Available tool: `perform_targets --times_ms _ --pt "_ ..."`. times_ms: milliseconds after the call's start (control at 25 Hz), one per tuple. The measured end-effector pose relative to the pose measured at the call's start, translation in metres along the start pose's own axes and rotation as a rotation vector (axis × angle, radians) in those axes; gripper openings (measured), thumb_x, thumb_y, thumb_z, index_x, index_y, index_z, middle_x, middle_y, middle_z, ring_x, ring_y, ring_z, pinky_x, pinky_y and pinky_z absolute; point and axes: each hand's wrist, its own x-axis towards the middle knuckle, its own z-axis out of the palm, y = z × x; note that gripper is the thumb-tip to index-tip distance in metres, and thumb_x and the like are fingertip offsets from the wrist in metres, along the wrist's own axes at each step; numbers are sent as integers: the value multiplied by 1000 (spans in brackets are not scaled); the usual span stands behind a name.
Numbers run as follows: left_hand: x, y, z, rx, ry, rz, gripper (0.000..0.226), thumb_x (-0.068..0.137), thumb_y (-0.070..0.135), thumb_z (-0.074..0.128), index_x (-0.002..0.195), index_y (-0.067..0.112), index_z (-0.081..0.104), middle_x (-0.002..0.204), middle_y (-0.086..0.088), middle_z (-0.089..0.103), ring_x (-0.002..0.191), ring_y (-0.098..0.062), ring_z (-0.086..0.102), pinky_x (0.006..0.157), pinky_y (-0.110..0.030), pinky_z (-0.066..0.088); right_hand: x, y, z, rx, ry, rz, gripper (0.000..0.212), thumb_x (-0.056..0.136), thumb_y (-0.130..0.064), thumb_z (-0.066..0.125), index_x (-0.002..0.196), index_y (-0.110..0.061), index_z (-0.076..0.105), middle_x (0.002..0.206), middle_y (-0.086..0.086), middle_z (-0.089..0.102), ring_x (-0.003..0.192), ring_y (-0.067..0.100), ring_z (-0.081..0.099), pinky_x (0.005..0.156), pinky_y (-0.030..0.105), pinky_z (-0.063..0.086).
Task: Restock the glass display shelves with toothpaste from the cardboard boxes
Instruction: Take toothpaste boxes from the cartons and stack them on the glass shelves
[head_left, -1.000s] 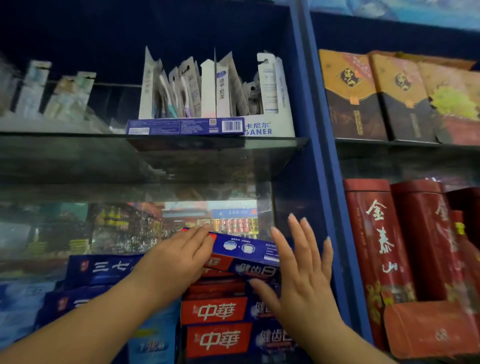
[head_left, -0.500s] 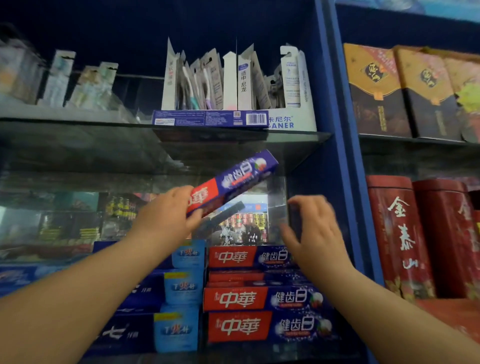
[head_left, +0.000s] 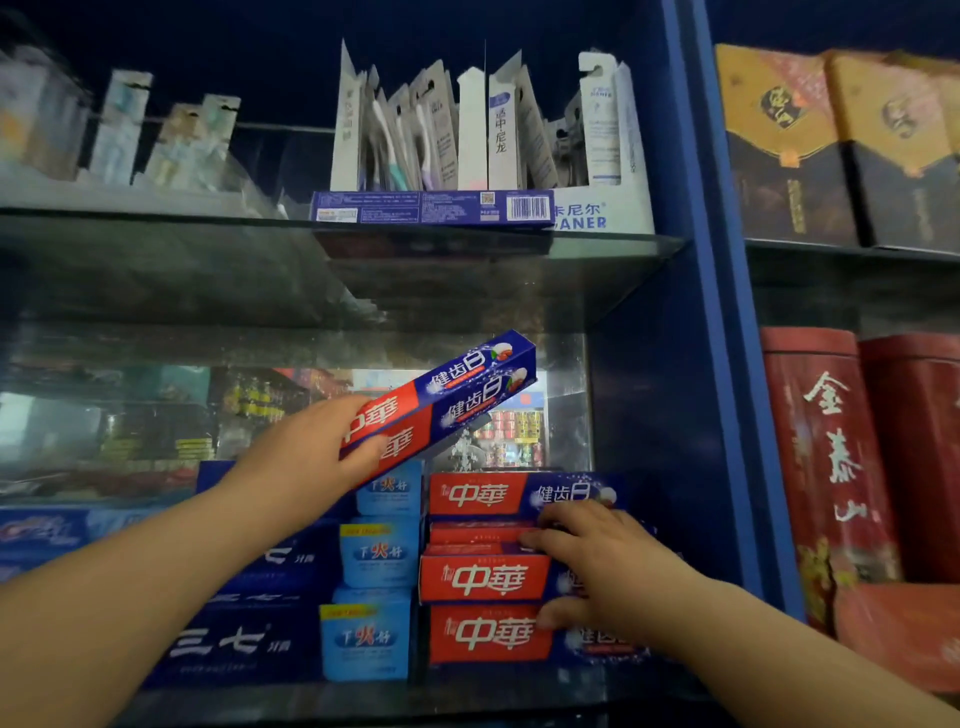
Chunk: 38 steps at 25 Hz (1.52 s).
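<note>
- Head view: the left grip is pinching a red-and-blue toothpaste box by its red end, thumb on the front face and fingers behind it.
- The box is hanging in the air, tilting up to the right, above the goods on the lower glass shelf and below the upper glass shelf.
- The right grip is curling over the right part of the stack of matching toothpaste boxes, fingertips touching the upper edge of the second box from the bottom and the thumb lying at its lower edge.
- This stack is sitting at the right end of the lower shelf, just beside the blue upright.
- Light blue boxes are standing just left of the stack, with dark blue boxes further left.
- On the upper shelf a blue toothpaste box is lying at the near edge, with toothbrush packs standing behind it.
- Red tins are standing in the bay to the right.
</note>
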Motion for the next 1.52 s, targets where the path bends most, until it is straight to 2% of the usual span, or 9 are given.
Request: perform_targets --times_ms 120,240,400,560,640,840,1080,1280,1520 --pt "4 6 0 -28 -46 -21 46 94 43 50 136 26 42 119 3 58 91 -10 52 74 -26 46 -5 -3 7 -54 82 -23 71 88 -65 41 150 -43 13 158 -10 14 146 16 11 118 40 10" --pt "4 8 4 -21 -78 -48 44 94 44 50 133 25 45 116 2 61 92 -12 57 77 -29 50 -11 -4 19 -168 233 -55 67 84 -68 24 147 -45 18 150 -4 39 136 20 40 112 44 29" --pt "0 6 7 -39 -102 -99 41 94 44 49 129 22 48 114 0 61 94 -15 60 79 -33 53 -15 -4 30 -209 389 -137 76 70 -64 69 137 -40 43 116 -2 64 100 16 66 84 38 56" --pt "-4 1 8 -301 -65 -225 29 96 41 48 116 21 55 98 -2 65 84 -18 64 76 -34 52 -12 -2 15 65 536 -64 65 85 -50 61 143 -35 35 135 -6 50 122 16 51 102 39 45" --pt "-8 -1 8 -592 -13 -388 31 96 40 48 107 14 59 89 -6 67 81 -24 65 80 -39 50 -4 -1 -3 404 514 85 60 93 -41 56 146 -37 28 139 -11 44 125 10 43 104 32 39" --pt "-27 12 0 -1302 80 -805 31 85 43 62 90 12 62 70 -7 73 76 -24 66 70 -39 52 17 -2 -40 993 417 264 38 97 -46 47 132 -40 34 122 -5 61 92 14 66 63 27 55" --pt "-55 43 6 -1613 -97 -916 39 84 44 58 101 8 63 85 -17 74 88 -35 67 80 -55 51 46 -63 -42 1865 78 253 32 95 -38 55 119 -17 51 97 13 73 83 27 71 81 48 57" --pt "-66 49 9 -1617 -304 -827 44 86 49 52 109 13 64 101 -17 72 89 -35 71 86 -54 50 65 -89 -40 2006 112 264 37 97 -43 50 117 -13 57 100 11 74 90 28 72 87 54 54" --pt "-65 50 7 -1668 -326 -672 40 83 35 59 118 18 61 109 -13 71 98 -30 69 83 -48 51 63 -85 -46 1715 144 200 39 96 -47 49 122 -18 56 105 7 73 94 26 71 87 48 55"
